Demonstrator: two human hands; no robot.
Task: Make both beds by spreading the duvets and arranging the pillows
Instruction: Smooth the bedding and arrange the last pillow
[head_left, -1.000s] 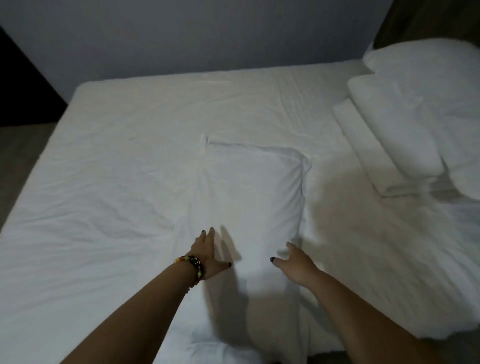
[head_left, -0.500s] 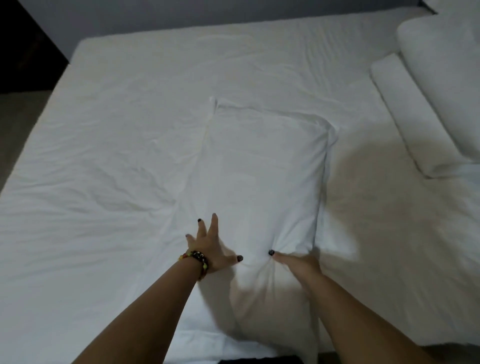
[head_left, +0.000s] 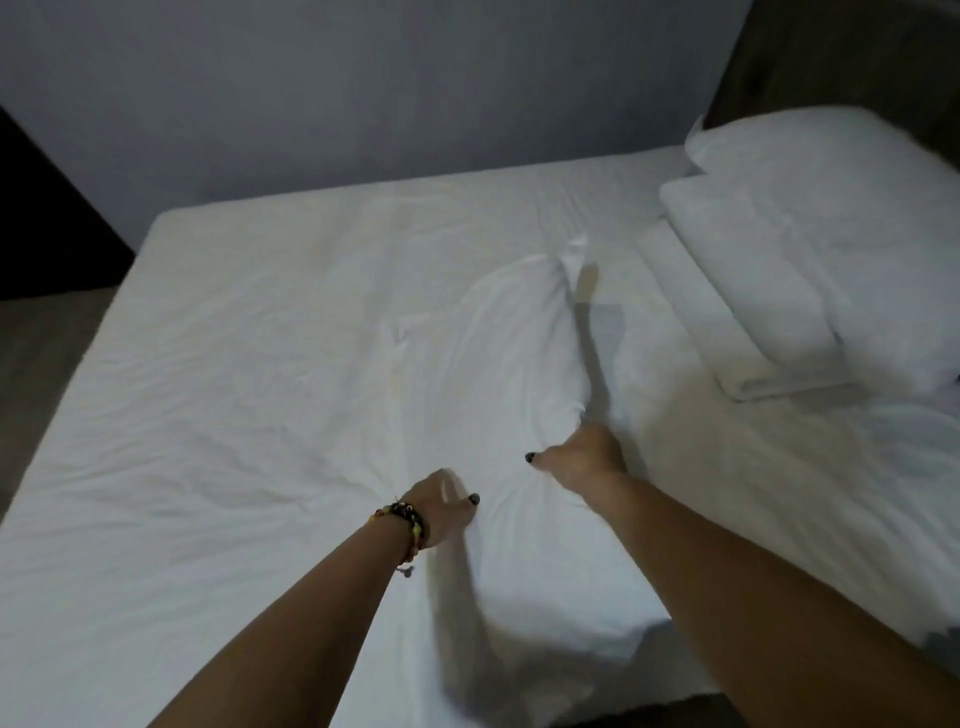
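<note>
A white pillow (head_left: 509, 374) lies lengthwise in the middle of the white-sheeted bed (head_left: 234, 364), its near part lifted off the sheet and its sides bunched. My left hand (head_left: 441, 506), with a beaded bracelet on the wrist, grips the pillow's left side, fingers tucked under the fabric. On the right edge of the same pillow my right hand (head_left: 582, 454) holds on, thumb on top. At the head of the bed on the right sit a second white pillow (head_left: 852, 223) and a folded white duvet (head_left: 753, 280).
A grey wall (head_left: 415, 93) runs along the far side of the bed. A dark headboard (head_left: 841, 57) stands at the top right. Floor (head_left: 36, 353) shows at the left, beside the bed's foot.
Both hands went from lying flat on the pillow to gripping its sides. The pillow's near end has risen and its shape has narrowed and creased. The view has tilted up.
</note>
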